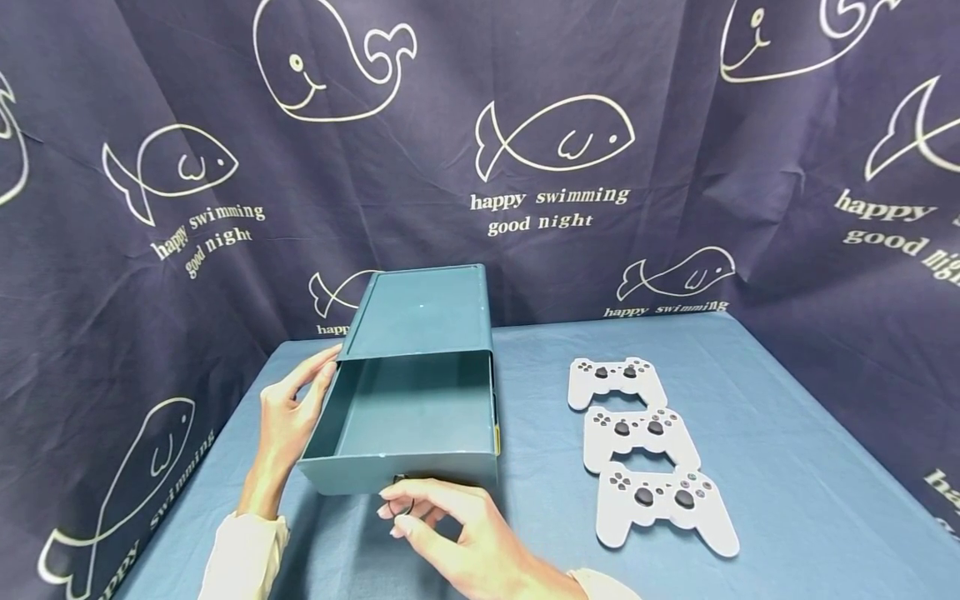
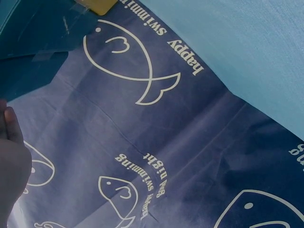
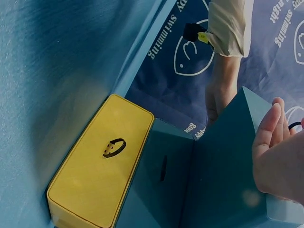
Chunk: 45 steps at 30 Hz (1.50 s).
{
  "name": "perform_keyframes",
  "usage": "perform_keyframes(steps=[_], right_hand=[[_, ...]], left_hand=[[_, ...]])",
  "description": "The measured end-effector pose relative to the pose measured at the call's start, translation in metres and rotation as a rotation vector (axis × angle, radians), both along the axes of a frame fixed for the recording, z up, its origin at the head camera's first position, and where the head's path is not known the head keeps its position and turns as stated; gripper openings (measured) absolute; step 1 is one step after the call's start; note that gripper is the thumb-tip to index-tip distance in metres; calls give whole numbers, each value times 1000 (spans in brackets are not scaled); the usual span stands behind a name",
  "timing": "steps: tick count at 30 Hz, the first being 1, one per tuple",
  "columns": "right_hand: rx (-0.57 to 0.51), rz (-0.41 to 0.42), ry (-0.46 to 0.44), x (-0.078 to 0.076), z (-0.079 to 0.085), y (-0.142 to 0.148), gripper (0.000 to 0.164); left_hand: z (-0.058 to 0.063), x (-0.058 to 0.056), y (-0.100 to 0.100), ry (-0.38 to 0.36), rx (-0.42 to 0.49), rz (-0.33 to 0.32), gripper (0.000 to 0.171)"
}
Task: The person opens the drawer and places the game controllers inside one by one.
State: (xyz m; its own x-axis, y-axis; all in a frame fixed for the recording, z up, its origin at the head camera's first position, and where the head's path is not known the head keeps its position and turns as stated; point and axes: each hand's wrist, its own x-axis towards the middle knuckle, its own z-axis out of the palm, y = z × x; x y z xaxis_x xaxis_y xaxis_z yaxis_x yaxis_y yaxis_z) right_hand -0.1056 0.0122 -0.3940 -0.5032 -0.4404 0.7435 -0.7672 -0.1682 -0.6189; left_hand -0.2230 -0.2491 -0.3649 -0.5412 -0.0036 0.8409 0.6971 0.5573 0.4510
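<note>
A teal drawer cabinet (image 1: 423, 310) stands left of centre on the table, its top drawer (image 1: 420, 412) pulled out with nothing inside. My left hand (image 1: 287, 412) rests with extended fingers against the cabinet's left side, near the drawer opening. At the drawer front, my right hand (image 1: 476, 533) has its fingers curled about a black loop handle (image 1: 406, 507). Below the teal drawer, the right wrist view shows a yellow drawer (image 3: 99, 166) with its own black loop (image 3: 115, 147). Only part of the left hand (image 2: 12, 161) shows in the left wrist view.
Three white game controllers lie in a column to the right: a far one (image 1: 652, 387), a middle one (image 1: 682, 446) and a near one (image 1: 615, 517). A blue cloth (image 1: 810, 467) covers the table. Dark blue fabric (image 1: 540, 275) with fish drawings hangs behind and at both sides.
</note>
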Motion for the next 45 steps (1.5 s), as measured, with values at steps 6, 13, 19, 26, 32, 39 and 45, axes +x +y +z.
perform_keyframes(steps=[6, 13, 19, 26, 32, 39, 45], right_hand=[[-3, -16, 17, 3, 0, 0, 33], [3, -13, 10, 7, -1, 1, 33], [-7, -6, 40, 6, -4, 1, 35], [-18, 4, 43, 6, -5, 1, 36], [-14, 27, 28, 7, -5, 2, 38], [-8, 58, 41, 9, -4, 12, 40], [-41, 108, 84, 13, -3, 27, 44]], left_hand=[[1, 2, 1, -1, 2, -4, 26], [1, 4, 3, -7, -9, 16, 32], [1, 4, 2, -22, -12, 19, 29], [-1, 3, 2, -19, -13, 12, 26], [1, 4, 4, 3, -6, 6, 26], [2, 3, 2, -13, 10, 10, 27], [1, 3, 1, -3, 2, 12, 28]])
